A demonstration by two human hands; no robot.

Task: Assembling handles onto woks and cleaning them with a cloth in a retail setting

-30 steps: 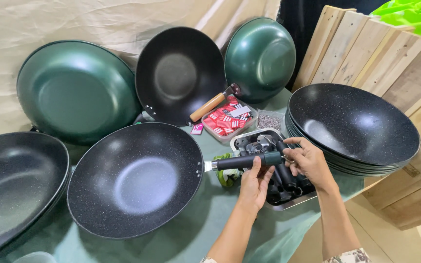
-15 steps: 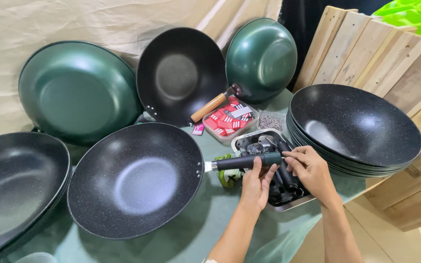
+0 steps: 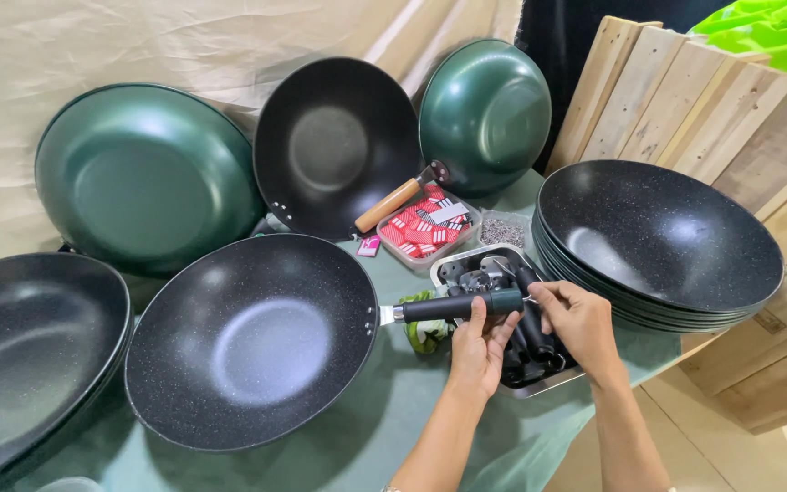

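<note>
Little has shifted since a second ago: both hands stay at the end of the handle (image 3: 462,305), the right one now drawn slightly closer to its tip. The left hand (image 3: 477,351) has its fingers (image 3: 479,314) wrapped narrowly around the dark handle, steadying it from beneath. The right hand (image 3: 578,323) pinches at the handle's end cap, fingertips (image 3: 539,296) close together on something too small to make out. The step in hand looks like fixing the handle onto the black speckled pan (image 3: 252,339); the next move seems to call for a firm hold with the left while the right works at the tip.

Just under the handle sits a metal tray (image 3: 459,264) of spare dark handles and fittings. Beyond the handle lie a clear box of red packets (image 3: 423,232) and a wooden-handled tool (image 3: 393,202). Right of the handle is a stack of black pans (image 3: 658,241); left and behind it, green pans (image 3: 143,178) lean on a cloth over the green-covered worktop (image 3: 384,428).
</note>
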